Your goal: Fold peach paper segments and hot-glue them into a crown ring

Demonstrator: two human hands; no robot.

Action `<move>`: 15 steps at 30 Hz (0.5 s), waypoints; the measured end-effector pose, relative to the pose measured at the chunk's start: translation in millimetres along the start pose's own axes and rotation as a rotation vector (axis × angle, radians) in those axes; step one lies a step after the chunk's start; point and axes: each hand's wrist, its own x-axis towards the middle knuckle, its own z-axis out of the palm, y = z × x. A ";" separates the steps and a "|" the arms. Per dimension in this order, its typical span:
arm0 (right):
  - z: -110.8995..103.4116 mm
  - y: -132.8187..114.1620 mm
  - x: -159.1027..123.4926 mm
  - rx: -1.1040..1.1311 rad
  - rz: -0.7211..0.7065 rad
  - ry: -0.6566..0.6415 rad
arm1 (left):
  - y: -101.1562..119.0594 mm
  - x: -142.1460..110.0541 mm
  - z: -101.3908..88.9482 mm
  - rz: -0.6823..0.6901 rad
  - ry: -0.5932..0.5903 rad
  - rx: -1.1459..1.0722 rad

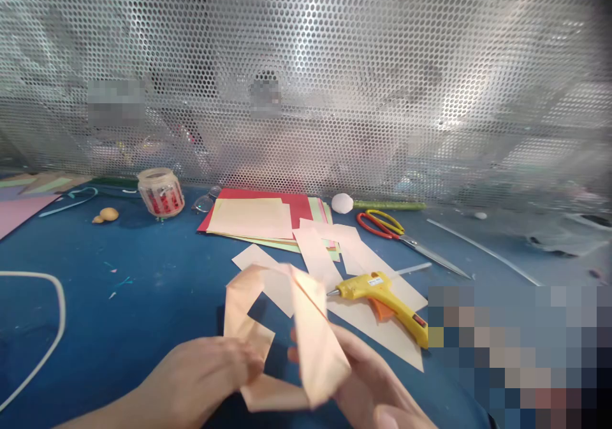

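Observation:
A cream paper strip (313, 333), folded with several creases into an angular open ring, is held up above the blue table. My left hand (205, 368) grips its lower left side, the fingers closed on the paper and slightly blurred. On the other side, my right hand (366, 371) curls round the right panel, with fingertips showing through the ring's opening and part of the hand hidden behind the paper. Just past the ring lies a yellow hot glue gun (377, 285) with an orange trigger, resting on flat cream paper strips (315, 257).
Scissors (411, 241) with red and yellow handles lie at right behind the glue gun. A stack of coloured paper (253, 215) and a jar (161, 192) with red contents stand near the perforated silver screen (306, 85). A white cable (60, 301) curves at left.

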 end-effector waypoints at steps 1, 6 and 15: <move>-0.2 -0.4 2.0 -0.087 -0.035 -0.005 | -3.0 1.0 3.4 -0.086 0.085 -0.072; -0.7 -5.9 3.6 -1.010 -0.215 -0.046 | -9.1 13.3 2.8 -0.453 0.599 -0.485; -62.3 -50.4 2.2 -1.826 0.030 0.590 | -10.8 27.9 -11.5 -0.746 0.825 -1.155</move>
